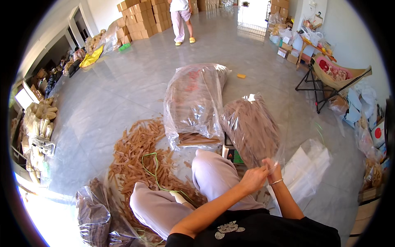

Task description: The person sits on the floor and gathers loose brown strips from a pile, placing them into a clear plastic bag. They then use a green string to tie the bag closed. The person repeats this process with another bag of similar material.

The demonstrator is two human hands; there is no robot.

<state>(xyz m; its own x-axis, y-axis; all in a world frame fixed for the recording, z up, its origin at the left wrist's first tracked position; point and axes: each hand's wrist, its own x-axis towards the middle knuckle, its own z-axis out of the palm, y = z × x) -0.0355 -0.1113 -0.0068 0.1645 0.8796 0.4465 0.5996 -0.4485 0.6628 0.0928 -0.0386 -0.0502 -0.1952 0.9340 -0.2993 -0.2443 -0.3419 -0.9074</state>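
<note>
A clear plastic bag (251, 126) filled with brown strips leans over a scale (228, 152), which is mostly hidden beneath it. At the bag's near end, my left hand (254, 179) pinches the gathered plastic. My right hand (274, 172), with a bracelet at the wrist, grips the same plastic close beside it. Exact finger positions are partly hidden. Further left lies a larger clear bag (197, 102) with brown strips showing at its near opening. Loose brown strips (135, 154) are heaped on the floor, with a green string (156, 173) across them.
Flat clear plastic bags (305, 166) lie to my right. Another filled bag (92, 213) stands at lower left. A person (180, 18) stands ahead near stacked cardboard boxes (139, 21). A folding chair (336, 74) stands at right. A yellow scrap (241, 76) lies on the floor.
</note>
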